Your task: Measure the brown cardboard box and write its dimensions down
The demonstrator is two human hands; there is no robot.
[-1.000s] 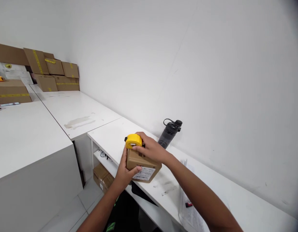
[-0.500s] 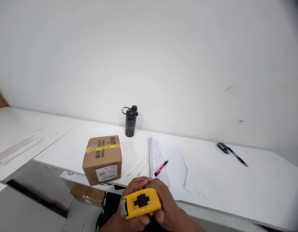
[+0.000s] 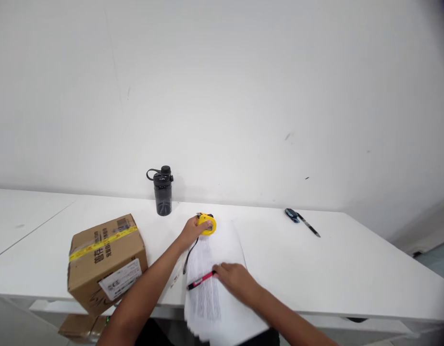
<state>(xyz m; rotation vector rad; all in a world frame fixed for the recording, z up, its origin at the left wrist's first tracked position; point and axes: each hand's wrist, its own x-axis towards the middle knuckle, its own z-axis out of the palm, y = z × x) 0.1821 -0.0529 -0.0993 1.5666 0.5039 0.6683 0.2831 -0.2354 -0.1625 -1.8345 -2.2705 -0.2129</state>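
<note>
My left hand grips a yellow tape measure at the far end of the paper stack, its thumb across the case. A black wrist strap hangs from the tape onto the sheets. Nearer to me, my right hand pinches one end of a red and black pen, which lies slantwise over the written lines. Beneath both is a stack of white papers whose near end reaches past the table edge.
Left of my left arm stands a taped cardboard box with a white label. A dark water bottle stands near the wall. To the right lie a dark blue object and a black pen-like item. Another brown box sits below the tabletop.
My hands have parted. The tape measure has moved with my left hand to the far end of the papers, and my right hand has taken hold of the pen. The view has shifted right.
</note>
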